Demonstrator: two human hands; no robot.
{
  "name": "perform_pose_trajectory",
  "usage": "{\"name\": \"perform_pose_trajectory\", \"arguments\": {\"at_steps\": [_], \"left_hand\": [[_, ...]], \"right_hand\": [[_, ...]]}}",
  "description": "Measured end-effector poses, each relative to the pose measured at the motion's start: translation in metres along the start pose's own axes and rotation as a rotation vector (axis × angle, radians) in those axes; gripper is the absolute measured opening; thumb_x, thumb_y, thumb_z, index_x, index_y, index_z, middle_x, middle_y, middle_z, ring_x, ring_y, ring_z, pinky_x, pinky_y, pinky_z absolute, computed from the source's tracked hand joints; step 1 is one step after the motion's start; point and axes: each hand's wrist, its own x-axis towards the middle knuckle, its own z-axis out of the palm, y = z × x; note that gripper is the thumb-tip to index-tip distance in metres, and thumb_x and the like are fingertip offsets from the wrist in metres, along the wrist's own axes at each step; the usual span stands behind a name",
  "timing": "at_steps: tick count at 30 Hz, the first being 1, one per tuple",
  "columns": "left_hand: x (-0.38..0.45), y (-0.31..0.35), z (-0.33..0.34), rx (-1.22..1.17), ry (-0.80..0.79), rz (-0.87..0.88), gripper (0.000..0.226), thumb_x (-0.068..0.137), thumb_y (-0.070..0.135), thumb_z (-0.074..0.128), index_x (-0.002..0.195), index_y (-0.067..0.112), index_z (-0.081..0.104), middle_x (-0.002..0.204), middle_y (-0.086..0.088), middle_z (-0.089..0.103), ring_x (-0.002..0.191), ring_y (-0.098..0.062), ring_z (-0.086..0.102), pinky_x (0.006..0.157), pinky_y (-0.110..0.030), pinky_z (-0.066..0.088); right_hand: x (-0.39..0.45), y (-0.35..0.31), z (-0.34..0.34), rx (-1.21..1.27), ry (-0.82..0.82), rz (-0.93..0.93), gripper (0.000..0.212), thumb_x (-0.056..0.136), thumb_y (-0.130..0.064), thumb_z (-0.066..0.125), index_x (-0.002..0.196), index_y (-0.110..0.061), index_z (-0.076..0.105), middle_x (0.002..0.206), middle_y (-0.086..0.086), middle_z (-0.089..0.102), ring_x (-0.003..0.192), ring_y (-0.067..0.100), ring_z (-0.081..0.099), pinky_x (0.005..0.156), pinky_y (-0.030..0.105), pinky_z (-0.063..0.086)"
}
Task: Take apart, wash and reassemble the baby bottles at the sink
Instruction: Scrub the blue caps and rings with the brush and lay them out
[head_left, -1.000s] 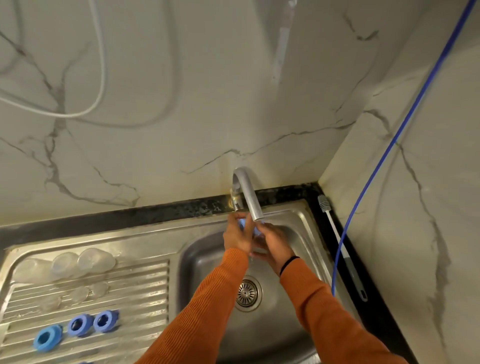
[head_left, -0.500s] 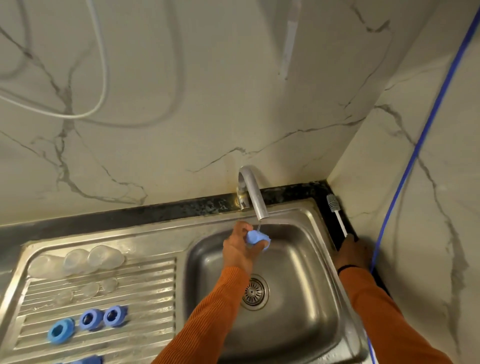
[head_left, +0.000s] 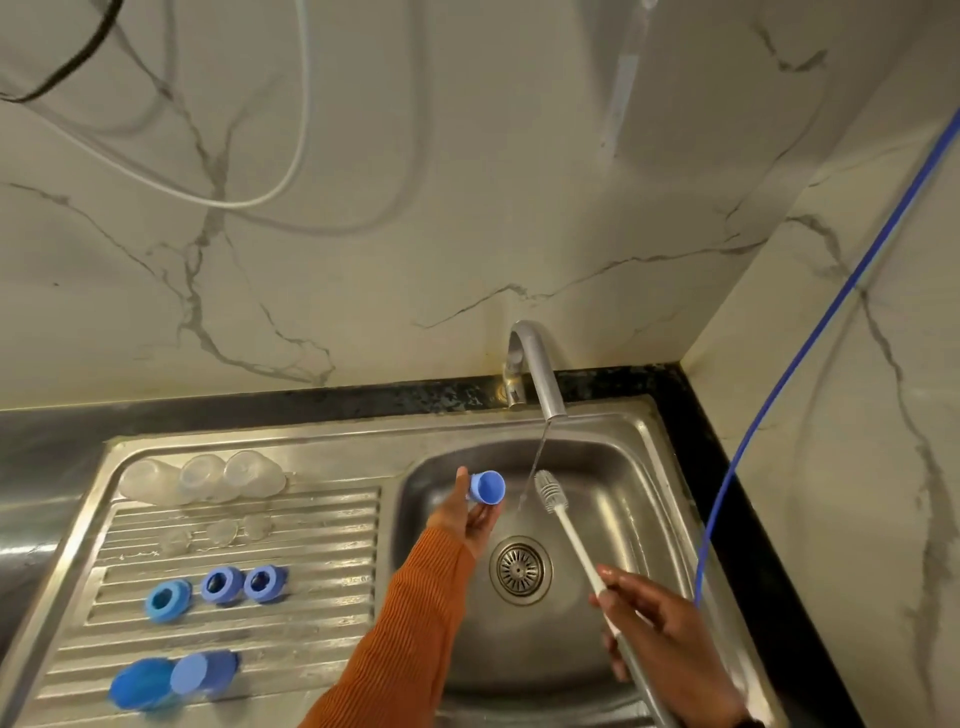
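My left hand (head_left: 467, 514) holds a small blue bottle cap (head_left: 488, 487) over the sink basin (head_left: 613, 525), its open end facing right. A bottle brush (head_left: 563, 525) with a white handle is gripped by my right hand (head_left: 660, 639), and its grey bristle head sits just right of the cap, by a thin stream of water from the tap (head_left: 540, 374). On the drainboard (head_left: 332, 551) lie three clear bottles (head_left: 208, 478), clear teats (head_left: 223, 532), three blue rings (head_left: 221, 587) and two blue caps (head_left: 171, 680).
The drain strainer (head_left: 519, 570) sits in the basin's middle. A blue hose (head_left: 779, 395) runs down the right wall to the black counter edge (head_left: 727, 509). White cables (head_left: 280, 192) hang on the marble back wall.
My right hand left the cap, reached to the right counter edge, picked up the brush and brought it over the basin. My left hand kept the cap and drew slightly left of the stream.
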Motion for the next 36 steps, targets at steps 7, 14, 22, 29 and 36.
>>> {"name": "perform_pose_trajectory", "arguments": {"at_steps": [7, 14, 22, 29, 36], "left_hand": [[-0.003, -0.013, 0.007, 0.134, -0.104, -0.004, 0.042, 0.077, 0.016, 0.089, 0.106, -0.003, 0.065, 0.086, -0.025, 0.077, 0.085, -0.033, 0.076, 0.073, -0.042, 0.064], [-0.009, -0.012, 0.014, 0.191, -0.149, 0.065, 0.03, 0.087, 0.012, 0.082, 0.105, -0.007, 0.068, 0.08, -0.021, 0.075, 0.069, -0.029, 0.073, 0.066, -0.041, 0.066], [-0.011, -0.018, 0.011, 0.13, -0.162, 0.154, 0.037, 0.09, 0.011, 0.078, 0.12, -0.009, 0.067, 0.093, -0.024, 0.074, 0.077, -0.029, 0.074, 0.064, -0.036, 0.063], [-0.011, -0.001, 0.014, 0.19, -0.19, 0.209, 0.033, 0.09, 0.011, 0.078, 0.116, -0.007, 0.068, 0.1, -0.024, 0.072, 0.083, -0.029, 0.073, 0.071, -0.041, 0.064], [-0.018, -0.007, 0.017, 0.114, -0.258, 0.244, 0.04, 0.091, 0.015, 0.076, 0.124, -0.004, 0.065, 0.112, -0.028, 0.069, 0.094, -0.035, 0.071, 0.074, -0.042, 0.065]], "right_hand": [[-0.015, -0.01, 0.02, 0.159, -0.083, 0.06, 0.025, 0.093, 0.002, 0.069, 0.117, -0.003, 0.074, 0.096, 0.025, 0.073, 0.051, 0.028, 0.051, 0.04, 0.027, 0.04], [-0.005, -0.007, 0.053, 0.216, -0.11, 0.031, 0.023, 0.094, 0.003, 0.068, 0.112, -0.007, 0.077, 0.09, 0.021, 0.073, 0.048, 0.022, 0.049, 0.037, 0.025, 0.039], [0.003, -0.019, 0.04, 0.194, -0.088, -0.003, 0.02, 0.096, 0.002, 0.065, 0.107, -0.008, 0.078, 0.082, 0.017, 0.068, 0.046, 0.02, 0.045, 0.039, 0.022, 0.035], [-0.007, -0.034, 0.045, 0.051, -0.163, -0.034, 0.024, 0.097, -0.001, 0.066, 0.104, -0.018, 0.081, 0.08, 0.012, 0.068, 0.046, 0.02, 0.044, 0.039, 0.022, 0.035], [-0.015, -0.038, 0.058, -0.001, -0.103, -0.137, 0.028, 0.1, -0.006, 0.064, 0.113, -0.027, 0.078, 0.08, 0.006, 0.069, 0.045, 0.022, 0.044, 0.04, 0.023, 0.036]]}}
